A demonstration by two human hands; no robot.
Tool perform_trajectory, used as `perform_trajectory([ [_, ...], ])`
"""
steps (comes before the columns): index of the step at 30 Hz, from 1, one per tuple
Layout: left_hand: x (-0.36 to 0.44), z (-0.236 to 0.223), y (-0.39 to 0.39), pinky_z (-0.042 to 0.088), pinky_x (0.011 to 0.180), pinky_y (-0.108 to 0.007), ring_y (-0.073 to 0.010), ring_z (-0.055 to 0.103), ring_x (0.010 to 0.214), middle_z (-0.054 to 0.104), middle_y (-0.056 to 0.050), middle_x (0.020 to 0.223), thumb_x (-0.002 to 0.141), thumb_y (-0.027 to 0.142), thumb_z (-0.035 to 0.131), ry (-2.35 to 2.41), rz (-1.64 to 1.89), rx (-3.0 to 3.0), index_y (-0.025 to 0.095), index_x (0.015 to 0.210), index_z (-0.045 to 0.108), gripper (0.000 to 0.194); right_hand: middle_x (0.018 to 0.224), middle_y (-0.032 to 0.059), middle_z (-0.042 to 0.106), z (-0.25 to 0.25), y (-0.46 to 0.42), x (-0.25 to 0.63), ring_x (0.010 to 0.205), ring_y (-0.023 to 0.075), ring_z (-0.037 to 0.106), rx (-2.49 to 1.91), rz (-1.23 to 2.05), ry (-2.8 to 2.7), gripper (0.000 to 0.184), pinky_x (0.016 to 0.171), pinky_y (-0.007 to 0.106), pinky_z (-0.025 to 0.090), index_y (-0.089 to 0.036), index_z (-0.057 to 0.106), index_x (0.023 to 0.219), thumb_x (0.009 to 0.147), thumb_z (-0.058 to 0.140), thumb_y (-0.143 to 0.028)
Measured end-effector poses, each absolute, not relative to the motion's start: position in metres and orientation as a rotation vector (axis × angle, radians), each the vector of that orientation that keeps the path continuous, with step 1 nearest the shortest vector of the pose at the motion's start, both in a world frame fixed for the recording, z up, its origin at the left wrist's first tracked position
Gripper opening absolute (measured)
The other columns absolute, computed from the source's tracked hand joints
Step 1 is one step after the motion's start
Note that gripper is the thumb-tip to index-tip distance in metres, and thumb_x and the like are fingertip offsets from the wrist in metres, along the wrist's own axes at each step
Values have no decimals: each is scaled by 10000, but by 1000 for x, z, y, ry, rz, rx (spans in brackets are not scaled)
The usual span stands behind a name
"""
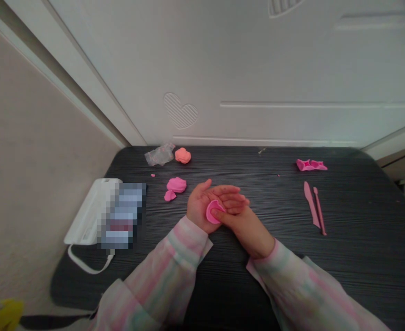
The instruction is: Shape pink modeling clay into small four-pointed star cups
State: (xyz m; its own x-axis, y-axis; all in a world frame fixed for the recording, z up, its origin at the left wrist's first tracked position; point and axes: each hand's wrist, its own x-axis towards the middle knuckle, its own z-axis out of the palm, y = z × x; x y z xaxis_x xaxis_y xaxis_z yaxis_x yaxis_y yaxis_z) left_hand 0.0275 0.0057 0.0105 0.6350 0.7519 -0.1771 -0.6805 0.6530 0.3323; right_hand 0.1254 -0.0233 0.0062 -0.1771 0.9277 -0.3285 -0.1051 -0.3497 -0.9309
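Over the middle of the table was one flattened pink clay piece, borne on the upturned palm of the left hand, its fingers extended and nearly side by side, while the right hand had its thumb on the clay, the state of its other fingers hidden. Toward the back edge, left of centre, lay one pink lump and one orange lump; toward the right edge, one plastic knife. Judged risks: a hole, from heavy thumb pressure; a torn rim, from clay sticking to skin.
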Motion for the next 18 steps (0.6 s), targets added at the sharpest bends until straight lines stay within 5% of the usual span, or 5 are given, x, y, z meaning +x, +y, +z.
perform_trajectory([
  [6, 29, 12, 7, 416, 757, -368, -234, 624, 717, 670, -134, 694, 765, 350, 335, 402, 920, 207, 57, 722, 645, 428, 919, 52, 608, 0, -24, 124, 909, 184, 560, -1106, 1726, -948, 293, 838, 354, 415, -168, 516, 967, 705, 560, -293],
  [13, 35, 11, 8, 436, 726, -320, -177, 617, 632, 659, -119, 650, 788, 224, 316, 519, 885, 217, 49, 731, 633, 367, 1095, 83, 505, 10, -24, 126, 1011, 191, 490, -1446, 1154, -1186, 501, 901, 346, 362, -179, 411, 1078, 621, 613, -212],
  [18, 38, 7, 8, 431, 681, -279, -151, 600, 568, 647, -100, 616, 752, 156, 363, 581, 843, 269, 56, 682, 633, 296, 1134, 89, 471, 10, -20, 134, 1004, 198, 493, -1537, 1038, -1253, 561, 875, 357, 388, -203, 379, 1141, 621, 590, -191],
])
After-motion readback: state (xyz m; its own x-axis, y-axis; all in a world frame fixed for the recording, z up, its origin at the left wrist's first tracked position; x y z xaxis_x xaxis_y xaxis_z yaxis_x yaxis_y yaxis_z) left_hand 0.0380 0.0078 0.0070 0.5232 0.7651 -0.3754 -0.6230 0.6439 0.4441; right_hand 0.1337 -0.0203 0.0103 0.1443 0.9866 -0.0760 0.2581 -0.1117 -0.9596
